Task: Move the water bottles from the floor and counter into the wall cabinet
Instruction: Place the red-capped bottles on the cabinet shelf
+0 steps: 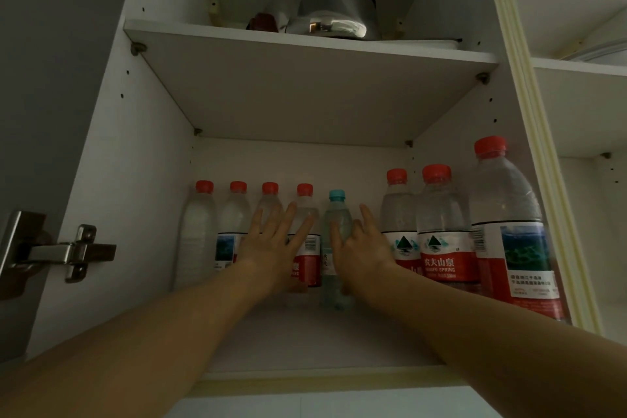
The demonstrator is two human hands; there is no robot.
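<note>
Cabinet (pixel 129 200): white wall unit, door open, metal hinge (pixel 64 253) at the left; two shelves in view
Upper shelf (pixel 305 54): holds a shiny steel kettle (pixel 325 7) with a dark handle, and a small dark red object just left of it
Lower shelf (pixel 305 339): holds all the bottles seen, every one upright, long axis vertical, cap on top
Big bottles (pixel 444 227): three with red caps down the right side, the nearest one tallest in view; middle label reads "农夫山泉" and "NONGFU SPRING" under a mountain logo; the nearest label shows a blue-green picture and small print too fine to read
Small bottles (pixel 234 217): four with red caps in a row along the back wall; the far left one shows no label, the others show red and white labels, one with a barcode
Blue-cap bottle (pixel 337 234): clear, standing between the small row and the big bottles
Left hand (pixel 271 248): fingers spread flat against the third and fourth small bottles, gripping nothing
Right hand (pixel 363 248): fingers curled loosely, touching the right side of the blue-cap bottle; whether it is truly gripped cannot be told
</note>
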